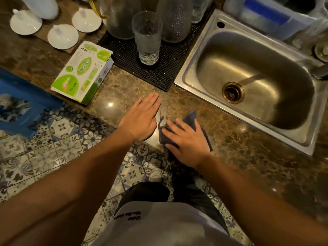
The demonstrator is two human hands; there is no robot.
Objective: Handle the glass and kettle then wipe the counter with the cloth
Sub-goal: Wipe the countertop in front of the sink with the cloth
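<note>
A dark blue cloth (190,118) lies on the brown marble counter (239,144) near its front edge. My right hand (186,141) presses flat on the cloth, fingers spread. Just to its left, my left hand (140,118) rests palm down on the bare counter, fingers together, holding nothing. A tall clear glass (147,38) stands upright on a black rubber mat (165,68) behind the hands. Two large clear jugs (120,16) stand behind the glass. I cannot pick out a kettle.
A steel sink (252,77) is set into the counter at the right. A green and white box (83,73) lies left of the mat. Three white saucers (63,36) sit at the back left. A blue object (21,103) is at the far left. Patterned floor tiles lie below.
</note>
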